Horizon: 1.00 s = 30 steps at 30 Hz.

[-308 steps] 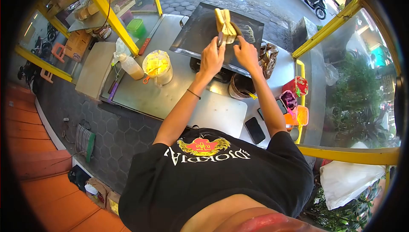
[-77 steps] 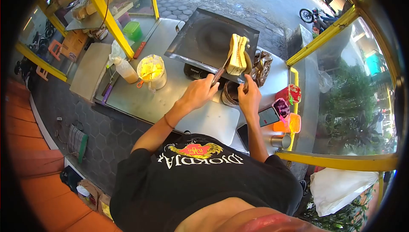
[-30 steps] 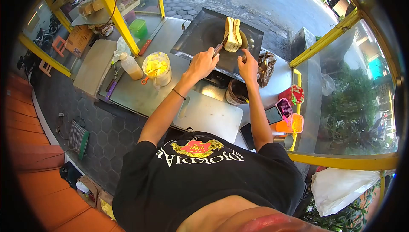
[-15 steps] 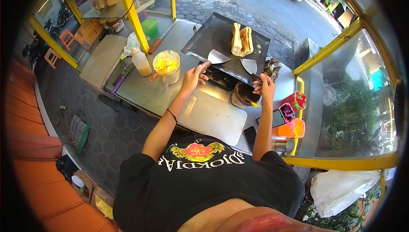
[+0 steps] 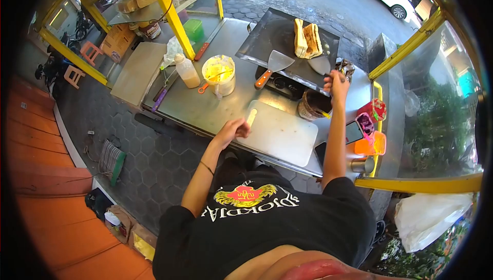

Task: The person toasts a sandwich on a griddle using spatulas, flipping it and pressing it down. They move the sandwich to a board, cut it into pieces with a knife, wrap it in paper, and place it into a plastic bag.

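My right hand (image 5: 336,86) is closed round the handle of a metal scraper (image 5: 319,64), its blade resting on the black griddle (image 5: 267,31). Two browned slabs of toast (image 5: 307,40) stand side by side on that griddle, a dark filling on one. A second scraper (image 5: 280,61) with a wooden handle lies across the griddle's front edge, out of my grasp. My left hand (image 5: 233,132) holds nothing, fingers loosely bent, beside the left edge of a white cutting board (image 5: 282,133). A yellowish smear or strip lies on the board near those fingers.
A tub of yellow spread (image 5: 220,77) and a squeeze bottle (image 5: 187,71) stand left. Right of the board are a brown-smeared tub (image 5: 311,106), phones, an orange container (image 5: 371,144) and a metal cup (image 5: 362,165). Yellow posts (image 5: 172,15) frame the cart.
My left hand has let go of the wooden-handled scraper and drawn back toward the cutting board. My right hand keeps its scraper. The view has shifted, so the cart appears farther right.
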Available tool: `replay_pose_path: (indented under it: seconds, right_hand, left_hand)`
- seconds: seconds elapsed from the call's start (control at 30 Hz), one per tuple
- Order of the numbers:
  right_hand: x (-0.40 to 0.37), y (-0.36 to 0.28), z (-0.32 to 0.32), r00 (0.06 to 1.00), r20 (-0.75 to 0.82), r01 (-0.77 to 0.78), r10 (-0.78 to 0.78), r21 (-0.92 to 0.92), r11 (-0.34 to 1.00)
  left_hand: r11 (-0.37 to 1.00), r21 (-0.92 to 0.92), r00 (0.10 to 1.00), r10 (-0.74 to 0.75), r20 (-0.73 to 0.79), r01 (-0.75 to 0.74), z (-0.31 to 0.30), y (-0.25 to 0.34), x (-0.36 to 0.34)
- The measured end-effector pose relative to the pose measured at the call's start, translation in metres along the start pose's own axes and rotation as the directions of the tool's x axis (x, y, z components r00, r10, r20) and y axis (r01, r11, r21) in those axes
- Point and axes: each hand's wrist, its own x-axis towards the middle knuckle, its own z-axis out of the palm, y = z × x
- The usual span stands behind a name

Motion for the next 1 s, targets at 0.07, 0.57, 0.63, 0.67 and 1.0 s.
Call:
replay_pose_path:
  seconds: [0.07,0.57,0.63,0.67,1.0]
  right_hand:
    - [0.022,-0.003,0.005,0.995,0.003,0.098,-0.098,-0.068,0.993]
    - [-0.018,-0.031,0.080,0.761,0.298,0.512,-0.576,-0.822,0.251]
    - [-0.018,-0.024,0.081,0.712,0.338,0.539,-0.616,-0.824,0.172]
    - [-0.021,-0.023,0.081,0.693,0.366,0.556,-0.621,-0.820,0.137]
    - [-0.020,-0.026,0.071,0.674,0.469,0.573,-0.572,-0.819,0.004]
  left_hand:
    - [0.967,0.255,1.000,-0.002,0.028,-0.005,-0.028,-0.022,-0.036]
    - [0.585,0.217,0.547,-0.474,-0.691,0.781,-0.164,-0.410,-0.290]
    - [0.694,0.100,0.556,-0.473,-0.684,0.713,-0.145,-0.417,-0.273]
    - [0.735,0.045,0.559,-0.472,-0.682,0.676,-0.141,-0.418,-0.268]
    - [0.863,-0.271,0.567,-0.489,-0.663,0.427,-0.252,-0.337,-0.275]
